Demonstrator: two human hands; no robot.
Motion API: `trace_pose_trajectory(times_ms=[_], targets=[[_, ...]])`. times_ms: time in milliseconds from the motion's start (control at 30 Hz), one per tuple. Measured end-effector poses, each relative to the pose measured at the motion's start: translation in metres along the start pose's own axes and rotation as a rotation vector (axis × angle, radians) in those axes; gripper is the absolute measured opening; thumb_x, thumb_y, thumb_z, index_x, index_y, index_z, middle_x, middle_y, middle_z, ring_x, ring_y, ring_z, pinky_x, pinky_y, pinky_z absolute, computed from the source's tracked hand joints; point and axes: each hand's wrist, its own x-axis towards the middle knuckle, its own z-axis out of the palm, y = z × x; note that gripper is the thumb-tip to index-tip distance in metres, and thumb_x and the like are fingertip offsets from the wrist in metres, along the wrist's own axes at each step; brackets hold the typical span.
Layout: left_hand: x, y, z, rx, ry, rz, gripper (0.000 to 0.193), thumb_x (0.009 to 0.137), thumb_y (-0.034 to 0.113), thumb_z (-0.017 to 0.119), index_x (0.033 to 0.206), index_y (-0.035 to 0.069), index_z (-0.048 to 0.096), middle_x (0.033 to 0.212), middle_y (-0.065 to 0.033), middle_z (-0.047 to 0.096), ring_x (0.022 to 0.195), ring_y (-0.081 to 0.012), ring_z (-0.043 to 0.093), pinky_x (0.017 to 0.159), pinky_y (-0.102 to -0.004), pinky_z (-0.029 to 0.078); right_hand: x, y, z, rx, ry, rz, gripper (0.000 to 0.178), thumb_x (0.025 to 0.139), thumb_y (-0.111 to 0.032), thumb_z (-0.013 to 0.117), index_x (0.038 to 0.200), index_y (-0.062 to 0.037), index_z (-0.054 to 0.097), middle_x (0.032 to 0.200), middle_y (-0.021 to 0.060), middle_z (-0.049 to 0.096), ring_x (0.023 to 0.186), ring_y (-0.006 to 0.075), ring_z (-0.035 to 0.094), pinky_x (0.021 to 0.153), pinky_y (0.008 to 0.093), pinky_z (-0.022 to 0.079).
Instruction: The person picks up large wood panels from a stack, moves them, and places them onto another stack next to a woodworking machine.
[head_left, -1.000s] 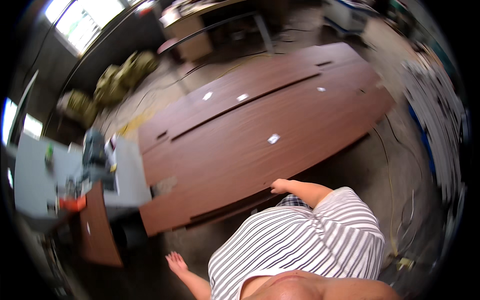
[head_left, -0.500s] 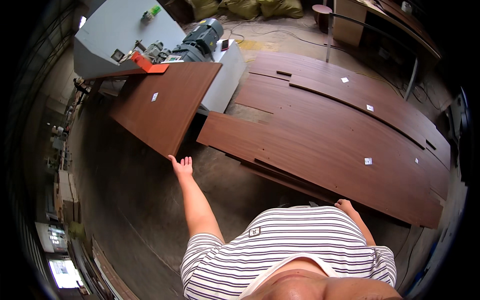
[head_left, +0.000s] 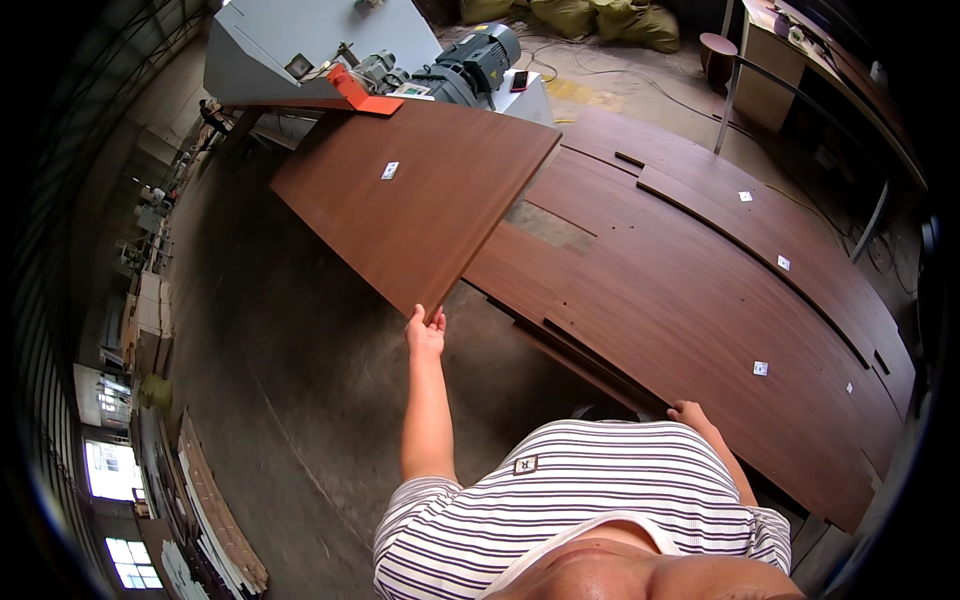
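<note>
My left hand (head_left: 427, 333) is closed on the near corner of a brown wood panel (head_left: 430, 190), thumb on the upper face and fingers at the edge. This panel sticks out from the grey machine (head_left: 300, 45), below its orange guard (head_left: 375, 103), and its right end overhangs a stack of similar brown panels (head_left: 680, 290). A small white label (head_left: 389, 171) lies on its face. Against the stack's near edge, close to my body, my right hand (head_left: 688, 411) has its fingers curled at the panel edge; their tips are partly hidden.
A dark motor (head_left: 470, 65) sits on the machine, with a phone (head_left: 519, 81) beside it. A metal rail (head_left: 800, 98) and a workbench (head_left: 775, 75) stand behind the stack. Cables cross the floor, and sacks (head_left: 635, 22) lie at the back.
The single panel has come farther out toward the stack, now overlapping its left end. My left hand, earlier open at the panel's corner, has closed on it. My right hand stays at the stack.
</note>
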Motion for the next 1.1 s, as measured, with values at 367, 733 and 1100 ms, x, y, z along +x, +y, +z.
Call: trace_pose_trajectory(times_ms=[367, 733, 1100], targets=[[-0.094, -0.047, -0.004, 0.112, -0.141, -0.098, 0.026, 0.09, 0.028, 0.047, 0.106, 0.008, 0.047, 0.095, -0.0058, 0.054, 0.085, -0.0175, 0.056, 0.073, -0.0307, 0.042, 0.036, -0.228, -0.022, 0.362, -0.417, -0.4, 0.034, 0.087, -0.032, 0.052, 0.094, 0.0003, 0.059, 0.087, 0.014, 0.062, 0.084, 0.0184, 0.06, 0.074, 0.0308, 0.048], [-0.167, -0.092, -0.025, 0.335, -0.359, -0.286, 0.048, 0.083, 0.054, 0.048, 0.117, 0.021, 0.043, 0.118, 0.0077, 0.045, 0.107, -0.0085, 0.035, 0.085, -0.0364, 0.02, 0.038, -0.331, 0.052, 1.588, -0.834, -0.071, 0.033, 0.084, -0.017, 0.059, 0.111, -0.0041, 0.047, 0.106, 0.0081, 0.055, 0.098, 0.0187, 0.054, 0.085, 0.0344, 0.044], [-0.127, -0.068, 0.014, -0.083, -0.383, -0.217, 0.052, 0.083, 0.04, 0.055, 0.121, 0.006, 0.043, 0.12, -0.0077, 0.049, 0.111, -0.0248, 0.045, 0.093, -0.0392, 0.037, -0.004, -0.24, -0.007, 1.529, -0.514, -0.095, 0.033, 0.083, -0.014, 0.059, 0.11, -0.0009, 0.047, 0.106, 0.0094, 0.056, 0.093, 0.0212, 0.057, 0.082, 0.0399, 0.046]])
